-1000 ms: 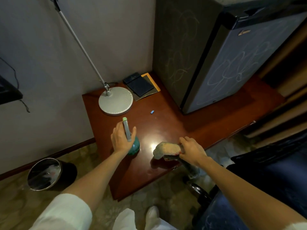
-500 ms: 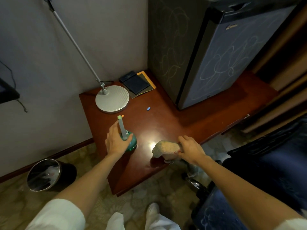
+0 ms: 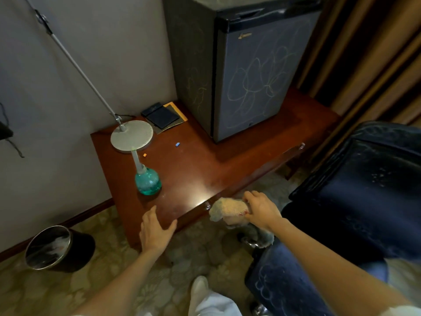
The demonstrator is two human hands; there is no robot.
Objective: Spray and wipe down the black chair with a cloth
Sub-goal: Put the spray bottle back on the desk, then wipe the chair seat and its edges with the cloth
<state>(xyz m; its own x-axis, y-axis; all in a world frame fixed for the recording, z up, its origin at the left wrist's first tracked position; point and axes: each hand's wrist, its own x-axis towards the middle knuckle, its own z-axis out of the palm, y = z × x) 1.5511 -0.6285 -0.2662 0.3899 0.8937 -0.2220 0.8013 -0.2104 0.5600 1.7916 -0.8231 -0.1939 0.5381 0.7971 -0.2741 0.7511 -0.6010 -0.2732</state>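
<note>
Two hands | left hand (image 3: pixel 157 231) spread, empty, spray bottle (image 3: pixel 148 181) beyond it | right hand (image 3: pixel 262 209) grips cloth (image 3: pixel 227 209) beside chair (image 3: pixel 364 201)

left hand (image 3: pixel 157 231) off spray bottle (image 3: pixel 147 182), back at desk (image 3: pixel 205 165) edge, cloth (image 3: pixel 227 209) pulled off desk

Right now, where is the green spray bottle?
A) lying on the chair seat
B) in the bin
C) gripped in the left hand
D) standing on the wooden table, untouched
D: the spray bottle stands upright on the table, the left hand open and clear of it, while the right hand grips the cloth.
</note>
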